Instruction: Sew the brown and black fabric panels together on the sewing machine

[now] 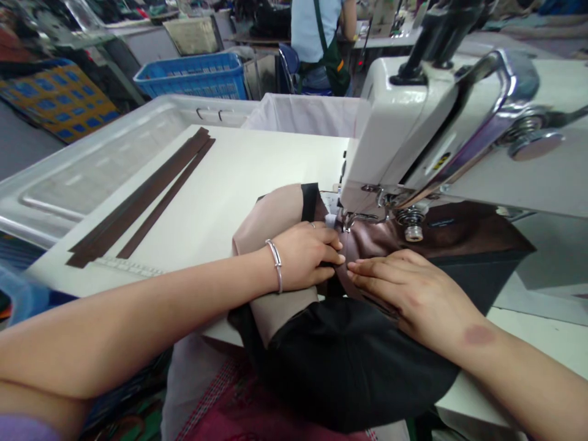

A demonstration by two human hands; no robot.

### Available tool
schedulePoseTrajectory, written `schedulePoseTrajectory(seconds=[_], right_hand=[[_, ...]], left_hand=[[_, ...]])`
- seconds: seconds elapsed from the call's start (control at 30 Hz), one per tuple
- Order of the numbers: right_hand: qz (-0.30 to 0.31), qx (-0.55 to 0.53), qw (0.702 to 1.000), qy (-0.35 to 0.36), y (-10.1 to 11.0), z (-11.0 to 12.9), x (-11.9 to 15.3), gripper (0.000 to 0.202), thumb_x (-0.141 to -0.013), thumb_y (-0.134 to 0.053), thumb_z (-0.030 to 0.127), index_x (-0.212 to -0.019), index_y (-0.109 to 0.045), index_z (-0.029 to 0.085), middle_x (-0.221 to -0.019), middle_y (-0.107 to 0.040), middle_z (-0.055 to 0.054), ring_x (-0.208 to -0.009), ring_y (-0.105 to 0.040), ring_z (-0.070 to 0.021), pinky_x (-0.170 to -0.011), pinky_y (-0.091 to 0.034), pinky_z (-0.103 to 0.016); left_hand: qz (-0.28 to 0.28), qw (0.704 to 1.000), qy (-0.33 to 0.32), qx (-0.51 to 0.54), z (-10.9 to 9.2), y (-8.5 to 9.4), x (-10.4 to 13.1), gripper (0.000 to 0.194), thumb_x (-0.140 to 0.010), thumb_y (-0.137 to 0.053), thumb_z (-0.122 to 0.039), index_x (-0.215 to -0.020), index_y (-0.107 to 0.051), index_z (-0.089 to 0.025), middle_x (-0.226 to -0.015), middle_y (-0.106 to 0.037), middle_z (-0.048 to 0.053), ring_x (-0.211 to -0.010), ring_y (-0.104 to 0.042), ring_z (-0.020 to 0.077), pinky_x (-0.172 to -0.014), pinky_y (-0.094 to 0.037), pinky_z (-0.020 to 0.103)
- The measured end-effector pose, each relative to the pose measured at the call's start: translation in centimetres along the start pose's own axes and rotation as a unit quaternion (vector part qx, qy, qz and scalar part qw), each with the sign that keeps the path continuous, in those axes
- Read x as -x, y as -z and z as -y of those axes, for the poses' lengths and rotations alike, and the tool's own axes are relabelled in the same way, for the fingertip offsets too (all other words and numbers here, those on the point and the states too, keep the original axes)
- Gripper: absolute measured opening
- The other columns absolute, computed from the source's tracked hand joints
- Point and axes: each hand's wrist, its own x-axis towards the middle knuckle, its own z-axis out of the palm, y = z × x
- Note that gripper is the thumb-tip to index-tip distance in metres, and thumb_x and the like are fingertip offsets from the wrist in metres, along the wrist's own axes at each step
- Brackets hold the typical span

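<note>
Brown, beige and black fabric (pixel 358 361) lies bunched under the white sewing machine (pixel 390 128) and hangs over the table's front edge. My left hand (pixel 307 254) rests on the beige and brown part, left of the presser foot (pixel 348 225), its fingers bent and pressed onto the cloth. Just in front of the foot, my right hand (pixel 399 285) lies on the brown part, fingers together and nearly straight, fingertips close to those of the left. The needle's tip is too small to make out.
Dark brown strips (pixel 147 199) lie on the white tabletop (pixel 257 156) at the left. Behind it are a clear plastic tray (pixel 114 131) and a white-lined bin (pixel 307 115). Farther back stand a blue basket (pixel 193 76) and a seated person (pixel 316 37).
</note>
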Motion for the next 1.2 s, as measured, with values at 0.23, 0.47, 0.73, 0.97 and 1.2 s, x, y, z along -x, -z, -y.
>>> schedulePoseTrajectory(seconds=[0.23, 0.47, 0.73, 0.97, 1.2], right_hand=[[0.014, 0.020, 1.000, -0.001, -0.2, -2.0, -0.7, 0.049, -0.075, -0.046, 0.001, -0.118, -0.062, 0.018, -0.124, -0.062, -0.008, -0.113, -0.056, -0.0227, -0.093, -0.043, -0.042], [0.021, 0.036, 0.999, -0.013, 0.7, -2.8, -2.0, 0.050, -0.071, -0.048, 0.000, -0.112, -0.066, 0.023, -0.116, -0.067, -0.003, -0.107, -0.060, -0.0218, -0.087, -0.048, -0.037], [0.057, 0.089, 0.994, -0.007, 0.9, -1.5, -3.8, 0.019, -0.082, -0.056, 0.007, -0.081, -0.069, 0.021, -0.093, -0.069, -0.004, -0.098, -0.060, -0.0245, -0.092, -0.046, -0.043], [0.007, 0.064, 0.997, 0.033, 0.2, -2.8, -3.1, 0.025, -0.089, -0.051, 0.012, -0.098, -0.070, 0.024, -0.108, -0.068, -0.003, -0.108, -0.059, -0.0211, -0.096, -0.045, -0.040], [0.021, 0.050, 0.998, -0.009, 0.6, -2.2, -3.8, 0.019, -0.086, -0.054, 0.010, -0.086, -0.069, 0.021, -0.102, -0.069, -0.003, -0.113, -0.056, -0.0246, -0.100, -0.042, -0.043]], left_hand=[[-0.018, 1.000, -0.015, -0.007, 2.0, -0.2, -1.2, 0.024, -0.081, -0.059, -0.023, -0.101, -0.072, -0.021, -0.111, -0.064, 0.007, -0.104, -0.058, 0.0214, -0.095, -0.044, 0.036], [0.046, 0.999, -0.023, -0.010, 2.1, 2.0, -2.1, 0.022, -0.087, -0.056, -0.024, -0.104, -0.069, -0.019, -0.112, -0.063, 0.009, -0.106, -0.058, 0.0209, -0.097, -0.042, 0.034], [0.078, 0.993, 0.023, -0.084, -9.1, 4.9, 0.2, 0.057, -0.076, -0.058, -0.065, -0.095, -0.065, -0.012, -0.095, -0.063, 0.014, -0.086, -0.058, 0.0275, -0.076, -0.047, 0.041], [0.081, 0.981, -0.044, -0.170, -10.3, 2.4, 2.7, 0.020, -0.090, -0.047, -0.022, -0.084, -0.065, -0.018, -0.093, -0.064, 0.009, -0.080, -0.053, 0.0208, -0.076, -0.045, 0.039], [0.161, 0.963, -0.095, -0.196, -2.2, 6.6, 3.8, 0.018, -0.083, -0.058, -0.014, -0.066, -0.059, -0.021, -0.073, -0.066, 0.002, -0.085, -0.057, 0.0192, -0.100, -0.035, 0.038]])
